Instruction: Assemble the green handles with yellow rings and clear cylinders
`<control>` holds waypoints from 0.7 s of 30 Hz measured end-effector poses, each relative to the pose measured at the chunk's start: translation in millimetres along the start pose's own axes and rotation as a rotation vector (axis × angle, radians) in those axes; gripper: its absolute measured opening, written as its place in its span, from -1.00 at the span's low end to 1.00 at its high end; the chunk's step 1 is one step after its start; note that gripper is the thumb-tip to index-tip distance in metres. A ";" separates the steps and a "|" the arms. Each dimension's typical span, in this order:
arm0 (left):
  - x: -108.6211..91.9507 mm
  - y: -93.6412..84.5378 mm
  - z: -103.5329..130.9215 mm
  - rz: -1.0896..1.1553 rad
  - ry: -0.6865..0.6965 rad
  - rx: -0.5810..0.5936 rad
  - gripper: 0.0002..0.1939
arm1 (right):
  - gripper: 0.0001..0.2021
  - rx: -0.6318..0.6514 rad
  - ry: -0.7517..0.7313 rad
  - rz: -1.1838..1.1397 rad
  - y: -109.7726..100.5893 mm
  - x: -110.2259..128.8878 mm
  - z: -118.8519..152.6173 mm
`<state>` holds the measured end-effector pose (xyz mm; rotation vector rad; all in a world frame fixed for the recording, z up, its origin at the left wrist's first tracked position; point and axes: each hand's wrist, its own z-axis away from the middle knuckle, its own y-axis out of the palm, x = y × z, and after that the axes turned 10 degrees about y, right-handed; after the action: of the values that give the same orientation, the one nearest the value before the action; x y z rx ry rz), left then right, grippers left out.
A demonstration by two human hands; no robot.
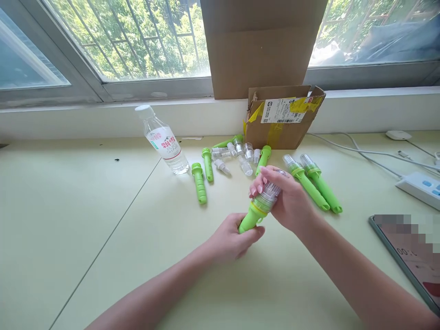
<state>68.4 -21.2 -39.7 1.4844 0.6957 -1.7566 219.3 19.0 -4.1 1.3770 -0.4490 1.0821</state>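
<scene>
A bright green flashlight-like stick (253, 215) with a clear ribbed head is held tilted above the table between both hands. My left hand (232, 238) wraps around its green handle at the lower end. My right hand (290, 195) closes around the clear head at the upper end, partly hiding it. Beyond the hands lie loose green handles, including a left one (199, 183), another (207, 165) and one (264, 159) behind my right fingers. Several clear ribbed heads (244, 165) are piled among them. Right of my right hand, two joined green sticks (319, 183) lie side by side.
An open cardboard box (275, 133) stands against the wall. A water bottle (167, 144) leans at back left. On the right are a power strip (421, 189), white cables (374, 151) and a phone (405, 261). A seam (113, 231) crosses the table.
</scene>
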 end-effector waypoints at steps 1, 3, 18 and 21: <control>-0.7 -2.1 1.6 0.093 -0.069 0.075 -0.63 | -0.67 0.053 0.006 -0.017 -1.5 1.4 0.1; -2.4 -5.7 4.1 0.285 -0.177 0.202 -0.60 | -0.66 0.147 0.036 -0.063 -4.6 4.1 -0.2; -12.9 9.3 12.1 0.411 -0.330 0.134 -0.64 | -0.69 0.015 0.128 -0.185 -3.5 4.8 -2.5; -18.0 3.3 14.5 0.530 -0.330 0.303 -0.63 | -0.59 0.198 0.092 -0.158 -9.5 12.0 0.1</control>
<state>63.9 -31.2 -19.2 1.3582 -0.1349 -1.6645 232.9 24.6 0.3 1.5023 -0.1660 1.0761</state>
